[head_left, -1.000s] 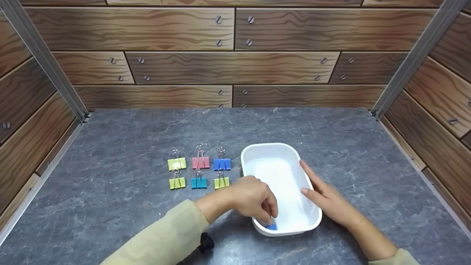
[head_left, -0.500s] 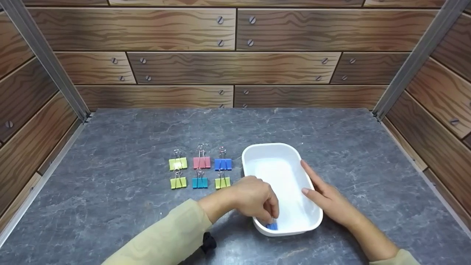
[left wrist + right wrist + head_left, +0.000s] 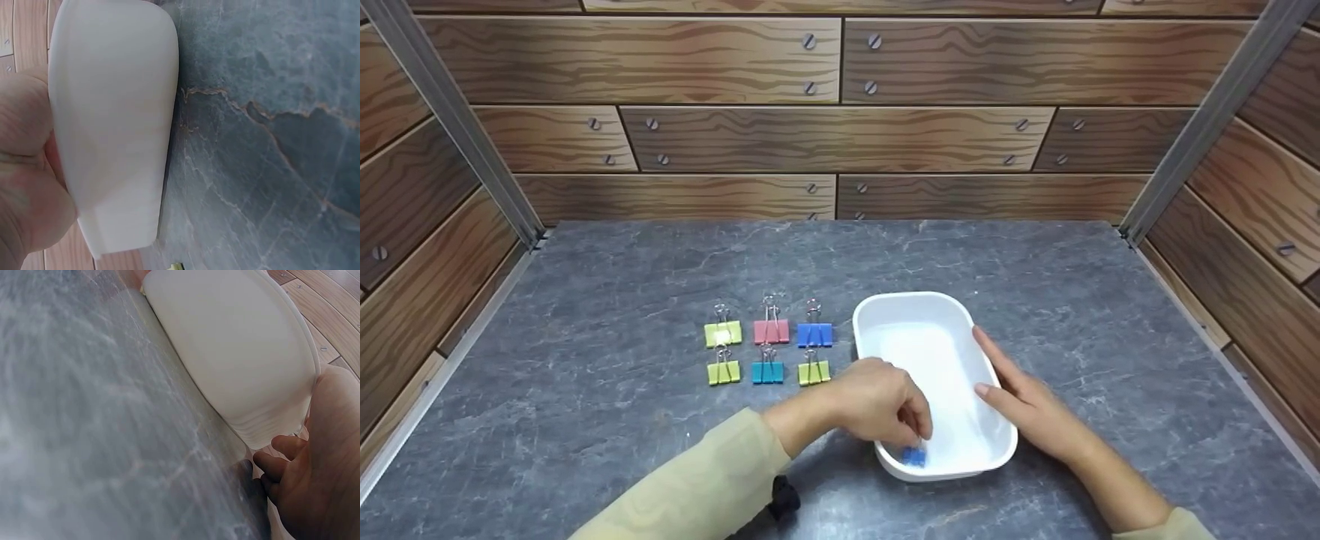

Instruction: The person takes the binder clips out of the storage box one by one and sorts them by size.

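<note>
A white rectangular tray [image 3: 915,297] sits on the grey marble-patterned table [image 3: 607,427]. My left hand [image 3: 913,439] reaches over its near left corner, fingers curled down, and pinches a small blue binder clip [image 3: 915,456] at the tray's near end. My right hand [image 3: 996,369] lies along the right rim with straight fingers, thumb just inside. The left wrist view shows the tray's outer wall [image 3: 112,124] against my palm [image 3: 25,191]. The right wrist view shows the same tray [image 3: 236,354] beside my right hand's fingers [image 3: 275,445].
Several binder clips lie in two rows left of the tray: yellow-green [image 3: 723,334], pink [image 3: 771,331] and blue [image 3: 814,334] behind, yellow-green [image 3: 723,372], teal [image 3: 767,372] and yellow-green [image 3: 814,372] in front. Wood-patterned walls enclose the table on three sides.
My left fingertips and the blue clip have edged slightly farther into the tray. The right hand and the tray have stayed put.
</note>
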A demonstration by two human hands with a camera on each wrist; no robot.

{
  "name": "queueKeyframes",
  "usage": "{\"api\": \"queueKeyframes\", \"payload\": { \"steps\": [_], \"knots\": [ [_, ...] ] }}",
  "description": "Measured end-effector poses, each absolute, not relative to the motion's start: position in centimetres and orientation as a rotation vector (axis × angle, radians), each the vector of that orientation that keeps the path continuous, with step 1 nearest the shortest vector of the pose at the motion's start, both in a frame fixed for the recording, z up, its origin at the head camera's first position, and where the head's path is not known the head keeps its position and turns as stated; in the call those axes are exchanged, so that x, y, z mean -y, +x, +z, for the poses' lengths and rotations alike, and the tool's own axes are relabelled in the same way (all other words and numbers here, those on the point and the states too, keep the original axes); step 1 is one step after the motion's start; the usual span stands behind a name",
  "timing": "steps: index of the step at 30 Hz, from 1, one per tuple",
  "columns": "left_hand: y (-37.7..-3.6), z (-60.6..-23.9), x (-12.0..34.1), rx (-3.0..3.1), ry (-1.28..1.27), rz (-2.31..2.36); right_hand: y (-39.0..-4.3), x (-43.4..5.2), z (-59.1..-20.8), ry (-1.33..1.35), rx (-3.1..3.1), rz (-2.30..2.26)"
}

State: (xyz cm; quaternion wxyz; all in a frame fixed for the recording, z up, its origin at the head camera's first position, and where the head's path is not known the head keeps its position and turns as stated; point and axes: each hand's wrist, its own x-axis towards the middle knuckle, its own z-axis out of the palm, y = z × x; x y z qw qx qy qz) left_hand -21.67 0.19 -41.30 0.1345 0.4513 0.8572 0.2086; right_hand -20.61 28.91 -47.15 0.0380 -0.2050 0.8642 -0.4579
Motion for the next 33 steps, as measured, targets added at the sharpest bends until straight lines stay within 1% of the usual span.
{"api": "queueKeyframes", "payload": {
  "steps": [11,20,27,33],
  "knots": [
    [-22.0,-42.0,0.2,-2.385,1.301,1.028,-20.7,-28.9,-47.1,-0.624,-2.602,-1.424],
    [-22.1,-41.5,0.6,-2.233,1.271,1.307,-20.8,-28.8,-47.3,-0.625,-2.626,-1.419],
    [-22.3,-40.2,1.5,-2.207,1.126,1.460,-20.7,-28.8,-47.3,-0.629,-2.634,-1.428],
    [-22.7,-38.5,3.4,-2.312,1.118,1.535,-20.7,-28.9,-47.3,-0.638,-2.634,-1.449]
  ]
}}
